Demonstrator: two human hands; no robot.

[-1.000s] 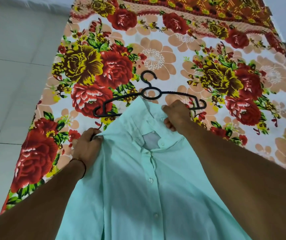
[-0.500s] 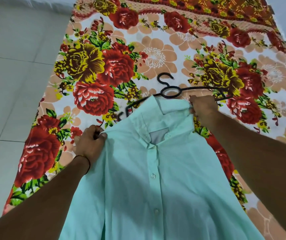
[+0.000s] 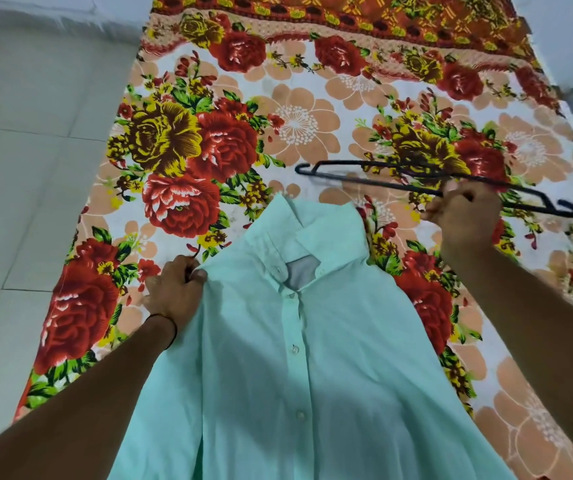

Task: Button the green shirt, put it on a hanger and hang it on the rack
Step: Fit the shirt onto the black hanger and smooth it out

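Just beyond the green shirt's (image 3: 278, 358) collar, the right hand (image 3: 465, 216) pinches the stiff black hanger (image 3: 392, 186) above the floral sheet (image 3: 295, 126). The left hand (image 3: 174, 289) grips one shoulder of the shirt. It lies front up and looks light and limp, so it is best held at the collar and shoulders.

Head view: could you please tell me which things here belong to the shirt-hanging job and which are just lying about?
In the job: green shirt, gripped at its shoulder by the left hand; black hanger, held by the right hand.
Just there: floral sheet under the shirt; tiled floor beside it.
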